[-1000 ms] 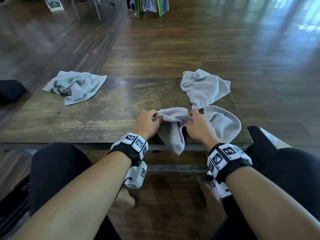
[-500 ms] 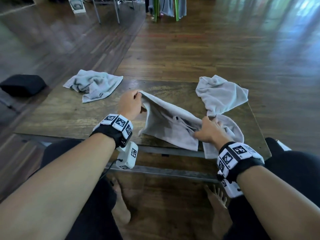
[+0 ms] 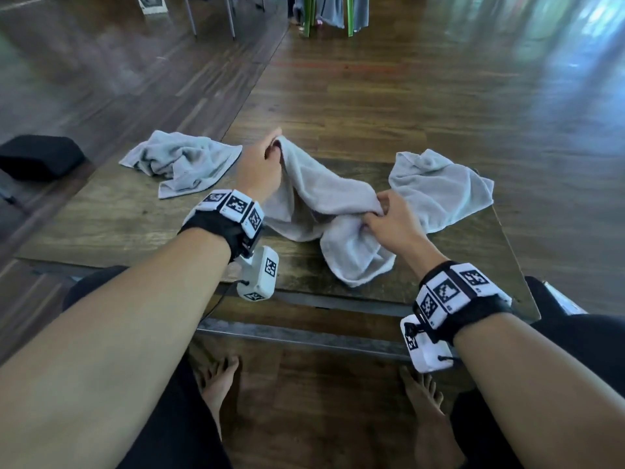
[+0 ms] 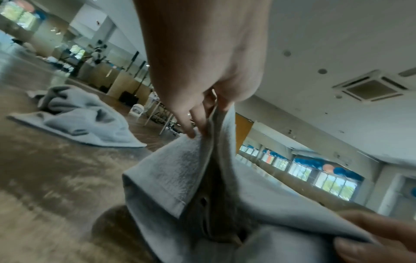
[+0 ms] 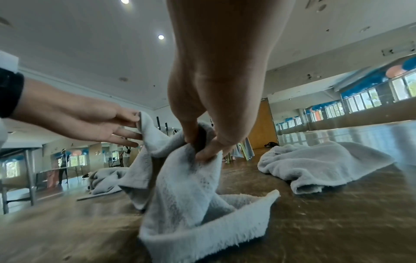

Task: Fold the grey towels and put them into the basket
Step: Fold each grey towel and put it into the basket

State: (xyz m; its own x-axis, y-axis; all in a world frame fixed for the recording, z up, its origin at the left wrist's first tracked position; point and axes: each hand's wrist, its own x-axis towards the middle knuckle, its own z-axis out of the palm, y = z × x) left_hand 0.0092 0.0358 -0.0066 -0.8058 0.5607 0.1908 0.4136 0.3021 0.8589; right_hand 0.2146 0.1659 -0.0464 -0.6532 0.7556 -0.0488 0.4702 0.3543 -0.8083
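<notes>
Dark, worn wood tabletop [image 3: 101,214], streaked grain, metal rail along the near edge. Three grey terry towels on it. Crumpled towel [image 3: 182,164] at the far left corner, loose folds, one flat hem toward the near side; also seen low in the left wrist view [image 4: 78,115]. Second crumpled towel [image 3: 439,187] near the right edge, just beside the right hand, a rolled hem at its near side [image 5: 321,163]. Black cushion-like block [image 3: 37,157] on the floor left of the tabletop. Green chair legs [image 3: 311,15] and hanging cloth far back on the plank floor.

Middle towel [image 3: 324,211] is the one in hand. Long axis runs from far-left to near-right; the far end is raised, and the near end sags in a bunched loop onto the tabletop close to the near edge. Nap fluffy, hem stitched flat.

Left hand [image 3: 260,164]: thumb and fingers [image 4: 191,124] pinch the far corner, remaining fingers fairly straight. Right hand [image 3: 392,221]: fingers [image 5: 209,151] curled round a gathered fold at mid-length. Marker bands on both wrists. Basket out of view.
</notes>
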